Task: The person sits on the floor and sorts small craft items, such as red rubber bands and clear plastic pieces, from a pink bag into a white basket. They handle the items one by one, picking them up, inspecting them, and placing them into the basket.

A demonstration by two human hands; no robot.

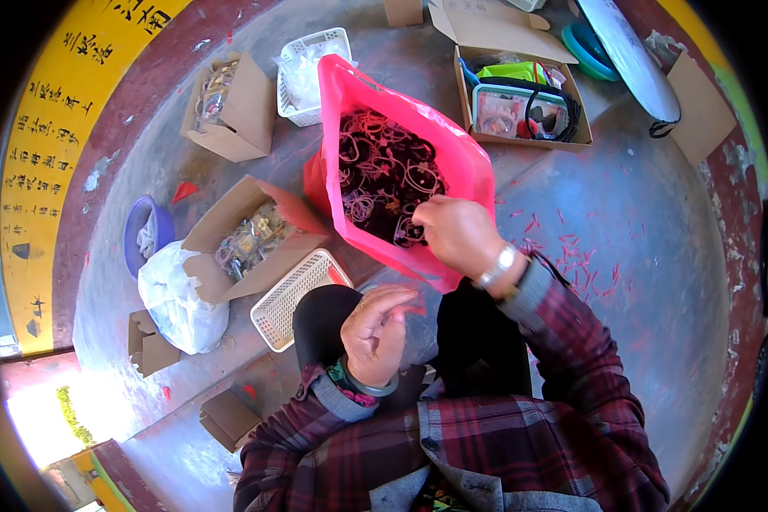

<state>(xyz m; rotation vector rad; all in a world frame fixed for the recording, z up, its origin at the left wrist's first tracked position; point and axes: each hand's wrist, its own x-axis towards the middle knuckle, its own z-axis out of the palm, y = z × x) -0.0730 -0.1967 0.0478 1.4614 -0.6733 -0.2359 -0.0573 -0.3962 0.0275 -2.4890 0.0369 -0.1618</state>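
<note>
A bright pink plastic bag [478, 196] stands wide-mouthed in front of my knees. Inside it lie many dark and pale elastic loops, which look like hair ties [375, 171]. My right hand [462, 230] reaches over the bag's near right edge, its fingers bent together at the loops; what they pinch is hidden. Above my left knee is my left hand [374, 337], fingers curled toward the thumb. A small reddish strip [415, 310] shows at its fingertips, too blurred to name.
To the left are a cardboard box of small packets [282, 218], a cream basket [273, 320], a white plastic bag [183, 299] and a purple basin [169, 226]. A filled carton [533, 141] sits far right. Red scraps [584, 269] litter the floor at right.
</note>
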